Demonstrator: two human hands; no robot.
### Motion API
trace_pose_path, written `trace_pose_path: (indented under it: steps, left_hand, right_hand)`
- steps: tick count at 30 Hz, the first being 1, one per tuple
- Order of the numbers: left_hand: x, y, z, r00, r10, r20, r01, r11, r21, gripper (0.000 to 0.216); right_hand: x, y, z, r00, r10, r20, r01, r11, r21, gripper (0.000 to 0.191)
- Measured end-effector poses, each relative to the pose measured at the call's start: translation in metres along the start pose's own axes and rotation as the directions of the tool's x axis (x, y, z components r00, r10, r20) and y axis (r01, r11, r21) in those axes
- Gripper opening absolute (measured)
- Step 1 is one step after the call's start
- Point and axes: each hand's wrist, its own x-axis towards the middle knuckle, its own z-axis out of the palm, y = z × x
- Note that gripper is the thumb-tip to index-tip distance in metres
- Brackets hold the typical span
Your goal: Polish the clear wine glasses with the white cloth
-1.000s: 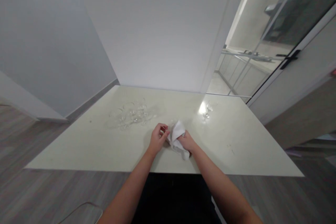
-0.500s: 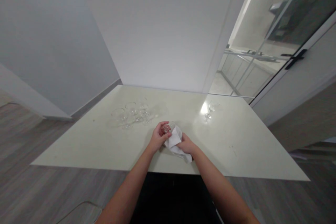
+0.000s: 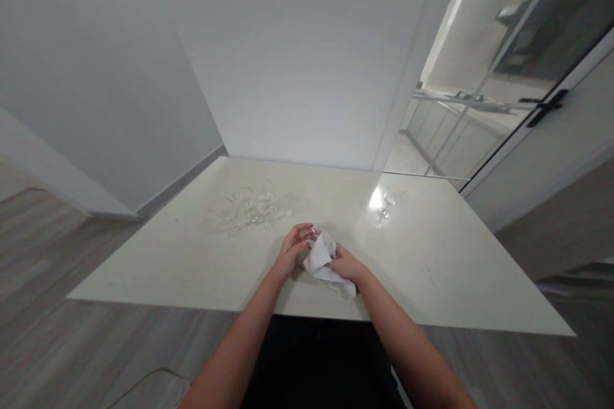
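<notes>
Near the table's front edge, my left hand (image 3: 291,252) is curled round a clear drinking glass (image 3: 309,234), which is mostly hidden by fingers and cloth. My right hand (image 3: 348,265) grips a white cloth (image 3: 319,259) bunched against the glass, its loose end hanging toward me. Left of my hands stands a group of several clear stemmed glasses (image 3: 249,209), blurred and hard to tell apart. One more stemmed glass (image 3: 383,204) stands at the right, beside a bright reflection.
The pale glossy table (image 3: 173,268) meets a white wall panel (image 3: 307,77) at the back. At the right is a glazed door with a black handle (image 3: 549,107). A thin cable (image 3: 148,376) lies on the wood-look floor at lower left.
The view has shifted slightly. The cloth and my right hand have turned a little against the glass, while my left hand keeps its hold. The standing glasses have stayed in place.
</notes>
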Motion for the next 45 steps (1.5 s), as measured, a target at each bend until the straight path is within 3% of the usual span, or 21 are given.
trace_pose_path:
  steps: [5, 9, 12, 14, 17, 24, 30, 34, 36, 40, 42, 45]
  left_hand:
    - [0.001, 0.000, 0.001, 0.997, 0.021, -0.079, -0.018, 0.999, 0.030, 0.063]
    - [0.002, -0.002, 0.001, 0.999, 0.034, -0.033, -0.035, 0.999, -0.032, 0.066]
    - [0.003, -0.002, 0.001, 0.993, 0.082, -0.081, -0.083, 0.997, -0.008, 0.070]
    - [0.002, 0.000, 0.002, 0.996, 0.052, -0.070, -0.054, 0.998, -0.027, 0.072]
    - [0.000, 0.005, 0.005, 1.000, 0.016, -0.023, -0.017, 0.997, -0.071, 0.069]
    - [0.000, 0.007, 0.005, 0.996, -0.029, -0.083, 0.031, 0.999, 0.028, 0.051]
    - [0.003, 0.002, -0.001, 0.987, 0.055, -0.148, -0.053, 0.998, 0.019, 0.050]
    - [0.004, 0.001, -0.004, 0.975, 0.137, -0.174, -0.127, 0.990, 0.065, 0.049]
    - [0.004, 0.001, -0.006, 0.967, 0.167, -0.193, -0.156, 0.985, 0.071, 0.048]
    - [0.004, 0.004, -0.011, 0.925, 0.203, -0.321, -0.203, 0.979, 0.033, 0.047]
    - [0.004, 0.006, -0.011, 0.901, 0.222, -0.373, -0.232, 0.973, 0.018, 0.045]
    - [0.002, 0.008, -0.007, 0.924, 0.241, -0.297, -0.238, 0.970, 0.048, 0.047]
  right_hand:
    - [-0.001, 0.000, -0.001, 0.999, 0.016, -0.041, -0.016, 1.000, 0.002, 0.033]
    - [0.000, 0.003, 0.000, 0.999, 0.002, -0.035, -0.002, 1.000, 0.003, 0.031]
    - [0.001, 0.003, 0.000, 1.000, 0.007, -0.029, -0.007, 1.000, -0.001, 0.031]
    - [0.001, 0.002, 0.001, 0.999, 0.019, -0.026, -0.019, 1.000, -0.002, 0.031]
    - [0.001, -0.002, 0.002, 0.998, 0.052, -0.048, -0.050, 0.998, 0.035, 0.034]
    - [0.001, 0.002, -0.002, 0.996, 0.085, -0.015, -0.083, 0.993, 0.087, 0.027]
    - [0.003, 0.007, 0.002, 0.972, 0.179, -0.155, -0.099, 0.903, 0.419, 0.037]
    - [0.009, 0.004, 0.006, 0.944, 0.217, -0.249, -0.060, 0.854, 0.517, 0.039]
    - [0.014, 0.001, 0.003, 0.901, 0.229, -0.367, 0.014, 0.832, 0.555, 0.036]
    - [0.018, -0.007, -0.010, 0.767, 0.213, -0.605, 0.256, 0.764, 0.593, 0.030]
    - [0.016, -0.010, -0.013, 0.790, 0.183, -0.586, 0.265, 0.759, 0.595, 0.031]
    - [0.013, -0.009, -0.010, 0.904, 0.158, -0.396, 0.129, 0.784, 0.607, 0.035]
